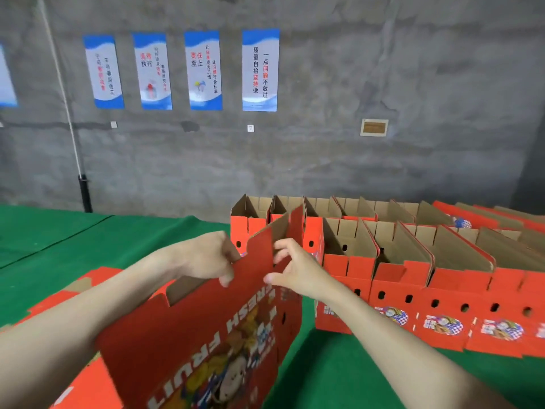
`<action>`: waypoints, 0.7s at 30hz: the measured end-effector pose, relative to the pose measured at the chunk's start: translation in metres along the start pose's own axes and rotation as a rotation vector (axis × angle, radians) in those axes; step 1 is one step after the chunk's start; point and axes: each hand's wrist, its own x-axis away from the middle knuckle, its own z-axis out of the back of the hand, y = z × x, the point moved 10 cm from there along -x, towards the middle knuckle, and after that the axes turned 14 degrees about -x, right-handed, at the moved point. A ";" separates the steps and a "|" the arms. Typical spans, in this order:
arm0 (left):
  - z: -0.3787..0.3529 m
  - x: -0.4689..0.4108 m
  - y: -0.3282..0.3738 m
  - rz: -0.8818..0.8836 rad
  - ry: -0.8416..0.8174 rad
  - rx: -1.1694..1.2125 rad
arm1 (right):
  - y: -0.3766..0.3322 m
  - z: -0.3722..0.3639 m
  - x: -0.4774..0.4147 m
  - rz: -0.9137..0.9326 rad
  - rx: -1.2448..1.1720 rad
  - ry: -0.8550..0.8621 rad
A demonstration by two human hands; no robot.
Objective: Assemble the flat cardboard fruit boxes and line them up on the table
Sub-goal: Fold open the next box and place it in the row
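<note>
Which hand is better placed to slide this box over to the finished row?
Probably the right hand: it holds the box on the side nearest the row of assembled boxes; the left hand grips the far side.

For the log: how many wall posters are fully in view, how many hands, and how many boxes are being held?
Posters: 4
Hands: 2 (left hand, right hand)
Red box gripped by both: 1
Total: 7
</note>
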 end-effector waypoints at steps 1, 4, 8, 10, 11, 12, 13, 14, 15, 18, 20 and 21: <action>0.000 0.000 0.006 -0.022 -0.017 -0.008 | 0.004 0.006 0.000 -0.013 -0.022 0.014; 0.001 -0.001 0.023 -0.094 -0.048 -0.023 | 0.007 0.022 0.005 0.003 -0.037 0.009; -0.001 -0.002 0.045 -0.204 -0.090 -0.028 | 0.017 0.028 0.028 -0.106 -0.112 -0.165; -0.005 -0.005 0.053 -0.221 -0.111 -0.037 | 0.024 0.023 0.043 -0.172 -0.126 -0.258; -0.008 -0.007 0.058 -0.233 -0.129 -0.021 | 0.025 0.023 0.047 -0.177 -0.104 -0.259; -0.012 -0.009 0.063 -0.256 -0.154 0.007 | 0.027 0.025 0.051 -0.175 -0.070 -0.240; -0.013 -0.009 0.067 -0.276 -0.181 0.049 | 0.027 0.028 0.054 -0.174 -0.034 -0.213; -0.013 -0.010 0.068 -0.284 -0.205 0.124 | 0.028 0.033 0.058 -0.180 -0.010 -0.190; -0.011 -0.011 0.064 -0.280 -0.226 0.223 | 0.028 0.037 0.062 -0.184 -0.004 -0.176; -0.007 -0.014 0.040 -0.264 -0.274 0.516 | 0.025 0.061 0.078 -0.163 -0.010 -0.124; -0.006 -0.020 0.016 -0.233 -0.228 0.590 | 0.023 0.080 0.088 -0.142 -0.067 -0.049; -0.005 -0.025 0.004 -0.194 -0.171 0.631 | 0.024 0.092 0.094 -0.128 -0.108 0.008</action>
